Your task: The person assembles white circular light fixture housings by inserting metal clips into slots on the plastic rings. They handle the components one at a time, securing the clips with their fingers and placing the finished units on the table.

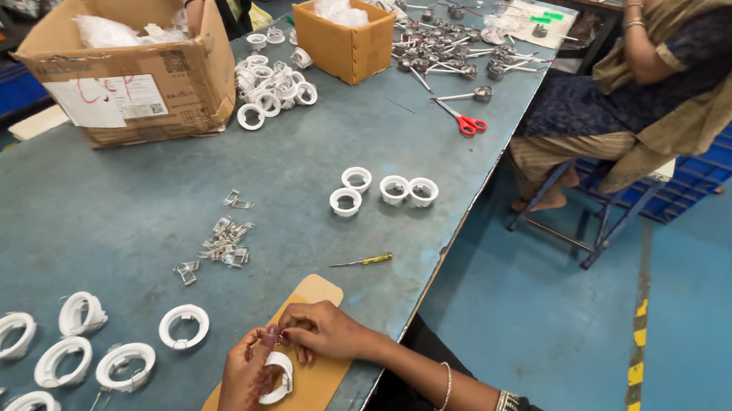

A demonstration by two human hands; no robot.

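My left hand holds a white plastic ring over a brown card mat at the table's near edge. My right hand pinches a small metal clip at the top of that ring, fingertips meeting those of the left hand. Several more white rings lie to the left on the blue-grey table. A heap of small metal clips sits just beyond my hands.
A yellow-handled screwdriver lies right of the mat. Smaller white rings stand mid-table. Two cardboard boxes, a ring pile, red scissors and metal parts sit farther back. A seated person works at the far right.
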